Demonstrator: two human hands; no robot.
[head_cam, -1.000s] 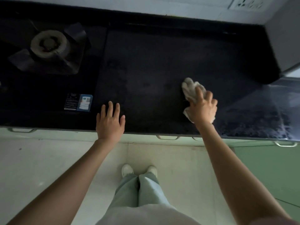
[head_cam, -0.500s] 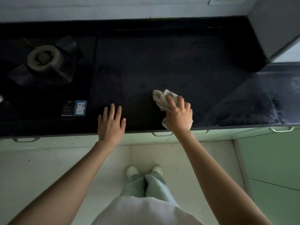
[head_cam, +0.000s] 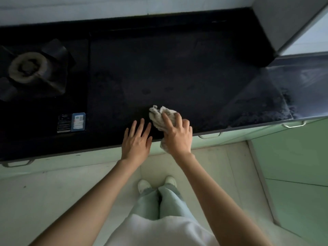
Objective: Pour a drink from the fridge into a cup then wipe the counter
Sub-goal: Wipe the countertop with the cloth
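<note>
Counter (head_cam: pixel 177 68) stretches dark to the left and back of the cloth (head_cam: pixel 160 115), its long axis running left to right along the front edge. Right hand (head_cam: pixel 177 137) is clamped on the crumpled cloth, pressing it down at the front edge. Left hand (head_cam: pixel 136 141) lies flat with fingers apart, just beside it, holding nothing. Cup and drink are out of sight.

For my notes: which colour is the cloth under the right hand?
Off-white, slightly greyish cloth; seen in the head view.
</note>
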